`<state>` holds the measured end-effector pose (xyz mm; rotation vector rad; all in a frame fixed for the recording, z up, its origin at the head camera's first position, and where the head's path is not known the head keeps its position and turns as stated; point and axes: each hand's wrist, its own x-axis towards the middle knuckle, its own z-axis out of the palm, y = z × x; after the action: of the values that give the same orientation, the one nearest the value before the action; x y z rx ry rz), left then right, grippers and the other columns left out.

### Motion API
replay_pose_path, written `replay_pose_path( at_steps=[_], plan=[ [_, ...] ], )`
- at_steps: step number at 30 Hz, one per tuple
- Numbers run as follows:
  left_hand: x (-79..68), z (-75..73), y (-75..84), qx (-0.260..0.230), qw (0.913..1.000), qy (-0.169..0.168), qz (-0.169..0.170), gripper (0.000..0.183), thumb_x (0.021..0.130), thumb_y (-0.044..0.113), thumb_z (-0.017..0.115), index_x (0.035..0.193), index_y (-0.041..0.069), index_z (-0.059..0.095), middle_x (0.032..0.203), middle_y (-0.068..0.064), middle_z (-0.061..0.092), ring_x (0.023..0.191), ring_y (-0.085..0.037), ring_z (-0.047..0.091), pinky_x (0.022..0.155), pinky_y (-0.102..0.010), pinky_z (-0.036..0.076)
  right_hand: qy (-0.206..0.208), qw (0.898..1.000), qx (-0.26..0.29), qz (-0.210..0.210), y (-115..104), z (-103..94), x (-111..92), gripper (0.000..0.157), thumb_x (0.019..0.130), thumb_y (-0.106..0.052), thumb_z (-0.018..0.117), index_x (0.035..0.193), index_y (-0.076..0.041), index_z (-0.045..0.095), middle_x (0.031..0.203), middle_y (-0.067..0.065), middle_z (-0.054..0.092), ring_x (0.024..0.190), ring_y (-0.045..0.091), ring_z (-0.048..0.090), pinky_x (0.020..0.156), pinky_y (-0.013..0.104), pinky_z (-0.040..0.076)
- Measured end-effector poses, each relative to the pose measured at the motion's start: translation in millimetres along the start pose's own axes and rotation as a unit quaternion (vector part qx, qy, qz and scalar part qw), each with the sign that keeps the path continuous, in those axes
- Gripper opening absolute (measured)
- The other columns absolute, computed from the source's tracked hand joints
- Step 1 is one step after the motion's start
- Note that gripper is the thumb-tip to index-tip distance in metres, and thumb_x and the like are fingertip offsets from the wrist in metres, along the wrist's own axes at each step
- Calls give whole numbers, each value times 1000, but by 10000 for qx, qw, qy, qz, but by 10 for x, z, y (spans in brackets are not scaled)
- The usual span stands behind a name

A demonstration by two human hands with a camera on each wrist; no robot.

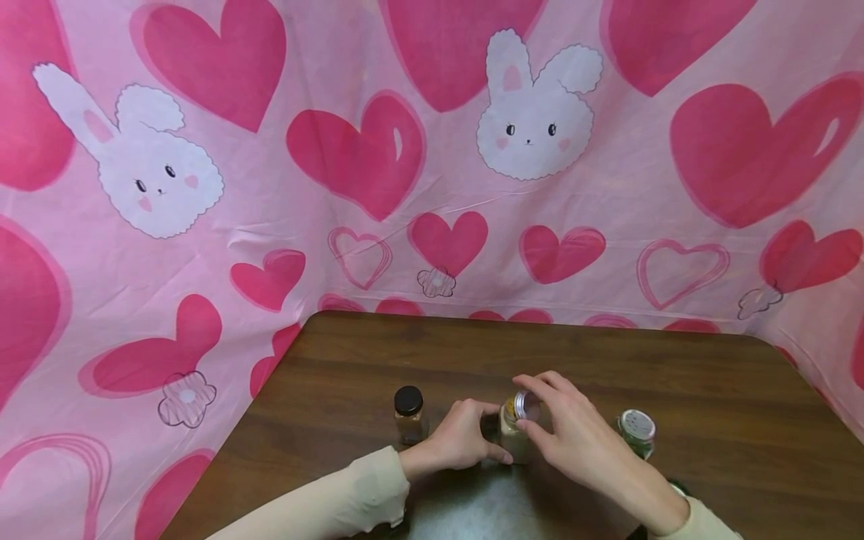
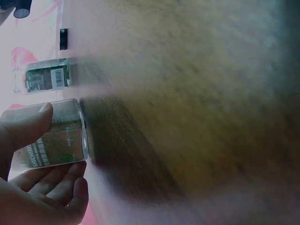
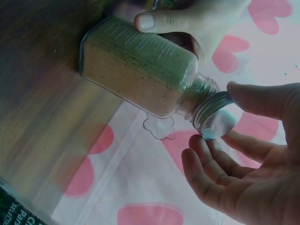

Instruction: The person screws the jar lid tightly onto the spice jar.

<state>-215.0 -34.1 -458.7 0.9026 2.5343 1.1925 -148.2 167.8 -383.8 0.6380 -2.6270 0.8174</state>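
A square glass spice jar [image 1: 516,444] full of tan powder stands on the table. My left hand [image 1: 462,435] grips its body, thumb on one side and fingers on the other. In the right wrist view, the jar [image 3: 136,68] shows a threaded neck. My right hand [image 1: 574,431] pinches a silver screw lid [image 3: 216,115] by its edge between thumb and fingers. This lid is tilted askew at the jar's mouth, overlapping the neck in that view. Printed lettering shows on the jar [image 2: 63,140] in the left wrist view.
Left of my left hand stands a black-capped jar [image 1: 409,414]. Beyond my right hand is a glass jar of green flakes with a perforated silver lid [image 1: 637,425]. Another round rim [image 1: 678,487] peeks out by my right forearm. Pink heart-print cloth [image 1: 378,262] hangs behind the wooden table [image 1: 560,345].
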Motion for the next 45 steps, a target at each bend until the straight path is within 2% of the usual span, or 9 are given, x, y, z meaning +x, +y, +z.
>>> replay_pose_path(
  at_steps=[5, 17, 24, 45],
  plan=[
    [-3, 5, 8, -13, 10000, 17, 5, 59, 74, 21, 99, 127, 9, 76, 124, 8, 73, 119, -5, 61, 101, -30, 50, -37, 10000, 44, 62, -2, 9, 6, 55, 83, -9, 91, 134, -10, 69, 113, -5, 64, 96, 10, 60, 81, 37, 55],
    [-3, 11, 16, -48, 10000, 33, -42, 58, 74, 19, 100, 127, 10, 77, 122, 9, 74, 116, -4, 62, 99, -28, 50, 93, 9998, 112, -116, -3, 50, 26, 50, 83, -8, 91, 128, -7, 71, 115, 3, 70, 105, 19, 65, 85, 46, 56],
    [-3, 15, 4, -146, 9999, 11, -39, 59, 74, 18, 99, 128, 10, 76, 121, 10, 74, 114, -3, 63, 98, -27, 51, 193, 9995, 114, -224, -2, 67, 44, 41, 81, -7, 92, 118, -8, 74, 113, 0, 71, 104, 19, 65, 83, 45, 57],
    [-6, 0, -1, -77, 10000, -7, 46, 57, 74, 20, 100, 125, 10, 77, 116, 11, 75, 108, -1, 63, 95, -26, 51, -223, 9997, 26, -55, 3, 92, 89, 35, 83, -7, 89, 116, -4, 77, 115, 3, 69, 107, 24, 63, 86, 48, 56]
  ],
)
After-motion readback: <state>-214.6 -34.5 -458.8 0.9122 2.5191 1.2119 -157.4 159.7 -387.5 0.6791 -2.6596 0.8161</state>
